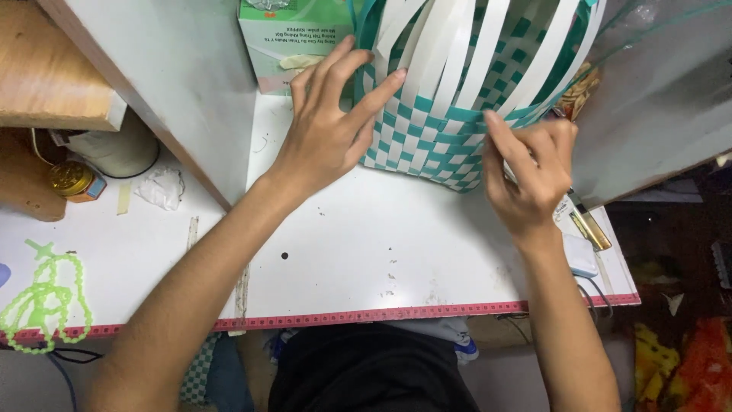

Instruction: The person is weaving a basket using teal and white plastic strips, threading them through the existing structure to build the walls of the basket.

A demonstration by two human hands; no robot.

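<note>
My white worktop (366, 252), scuffed and speckled, edged along the front with a red measuring tape (366, 316). White panel (175, 84) upright at my left; wooden shelf (46, 76) beyond it. Dim floor (671, 305) at my right.

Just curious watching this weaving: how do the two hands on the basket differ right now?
The left hand lies flat with fingers spread against the side of the green-and-white woven basket; the right hand is curled, fingertips pinching at the basket's woven edge. The left hand sits higher up the table, the right lower. Both are bare and touch the basket.
</note>
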